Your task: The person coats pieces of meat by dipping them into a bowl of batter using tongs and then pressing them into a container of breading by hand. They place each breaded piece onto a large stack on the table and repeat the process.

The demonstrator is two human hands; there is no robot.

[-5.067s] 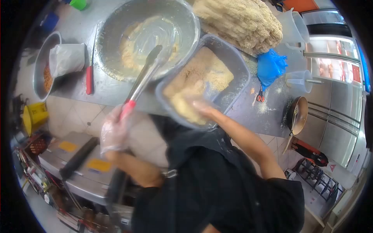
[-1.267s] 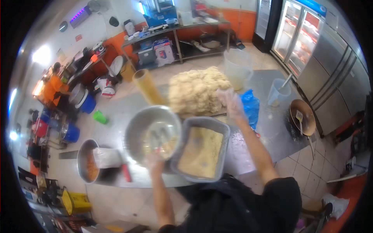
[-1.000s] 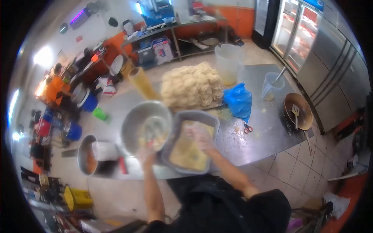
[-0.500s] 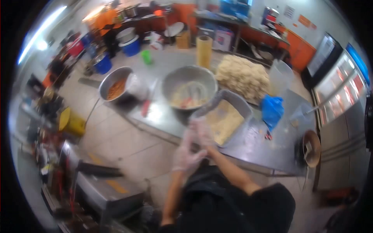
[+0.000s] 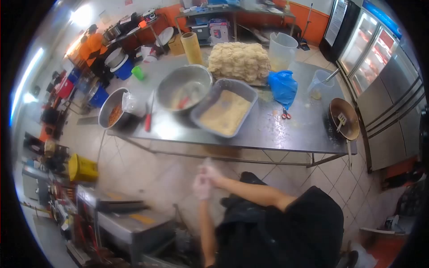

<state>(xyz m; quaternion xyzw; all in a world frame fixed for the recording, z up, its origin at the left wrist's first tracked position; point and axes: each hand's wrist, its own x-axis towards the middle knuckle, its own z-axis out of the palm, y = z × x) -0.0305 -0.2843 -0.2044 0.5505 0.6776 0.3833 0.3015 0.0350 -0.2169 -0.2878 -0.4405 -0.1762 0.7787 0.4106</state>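
My left hand [image 5: 202, 186] and my right hand [image 5: 212, 172] wear clear plastic gloves and are pressed together in front of my body, over the tiled floor. Both are blurred, and whatever lies between them cannot be made out. Beyond them on the metal table [image 5: 286, 142] is a grey tub [image 5: 195, 117] holding pale crumbs [image 5: 225, 111]. Beside it stands a large metal bowl [image 5: 164, 89] with a red-handled thing inside. A big pile of pale, doughy pieces [image 5: 239, 61] sits behind the tub.
A blue bag [image 5: 282, 87], red-handled scissors [image 5: 286, 115], clear jugs and a pan [image 5: 343, 118] with a spatula lie to the right. A pot [image 5: 107, 109] and red-handled knife [image 5: 148, 121] are at left. People in orange [image 5: 93, 44] stand far back. A metal appliance [image 5: 129, 219] is at lower left.
My hands have moved back from the tub's near edge and come closer together. The view has turned right, and the table now appears farther away.
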